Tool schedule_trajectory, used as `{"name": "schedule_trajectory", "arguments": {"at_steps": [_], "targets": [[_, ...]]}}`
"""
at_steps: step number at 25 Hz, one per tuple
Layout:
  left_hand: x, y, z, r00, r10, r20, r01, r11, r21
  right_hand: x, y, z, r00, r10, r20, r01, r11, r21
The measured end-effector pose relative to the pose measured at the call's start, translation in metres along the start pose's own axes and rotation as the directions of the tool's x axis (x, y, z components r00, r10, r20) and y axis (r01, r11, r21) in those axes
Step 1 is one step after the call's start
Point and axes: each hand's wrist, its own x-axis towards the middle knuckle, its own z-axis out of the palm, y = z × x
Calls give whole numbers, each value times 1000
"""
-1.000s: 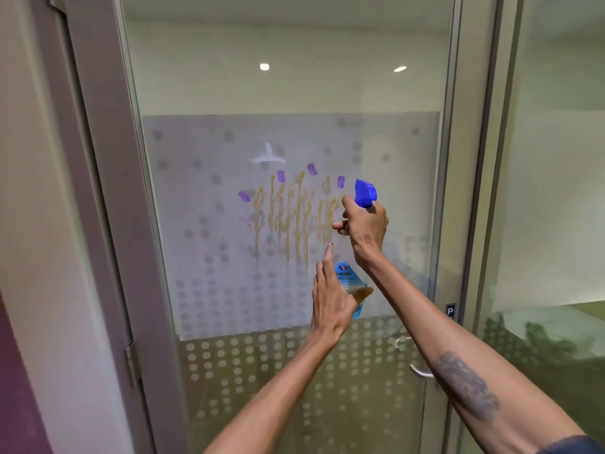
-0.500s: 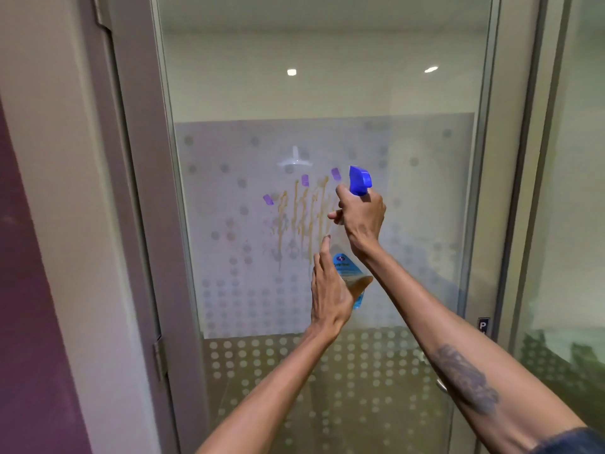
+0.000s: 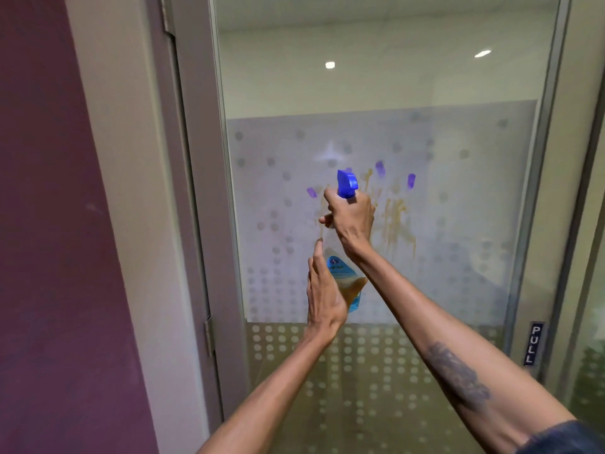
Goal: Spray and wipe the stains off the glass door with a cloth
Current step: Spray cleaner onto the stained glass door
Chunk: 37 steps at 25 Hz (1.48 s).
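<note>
Head view. Spray bottle (image 3: 344, 280): you are holding it up in front of the glass door (image 3: 458, 224), long axis running from the blue trigger head (image 3: 347, 183) at top down and slightly right to the base, nozzle pointing away from you at the glass. Right hand (image 3: 352, 221): you are wrapping it closed around the bottle's neck just under the trigger head, with one finger sticking out to the left. Left hand (image 3: 324, 290): you are keeping it flat with fingers straight and together, palm against the bottle's lower body from the left, cupping rather than gripping. Stains (image 3: 394, 221): yellowish-brown streaks are running down the frosted, dotted band of the glass, partly hidden behind your right hand and showing mostly to its right. Purple marks (image 3: 379, 168) are sitting around the streaks' upper edge. Door frame (image 3: 196, 191) is standing at left, with a maroon wall (image 3: 49, 224) beyond. PULL sign (image 3: 534, 344) is sitting low on the right stile.
</note>
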Motion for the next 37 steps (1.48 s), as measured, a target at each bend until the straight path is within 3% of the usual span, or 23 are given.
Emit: {"name": "schedule_trajectory", "arguments": {"at_steps": [11,18,32,37], "targets": [[-22,-24,-34,998,-57,-5,57,998,-7,-37,11,34,999,43,24,-42,999,-18],[-25,-33,-19,997,-44,61,44,999,3,-42,17,15,999,42,-1,-42,999,23],[-64,58,94,988,7,157,14,992,-129,-23,24,-143,996,43,-83,-43,999,7],[-86,115,163,984,18,179,14,984,-177,-13,34,-239,994,37,-99,-60,968,-244]]}}
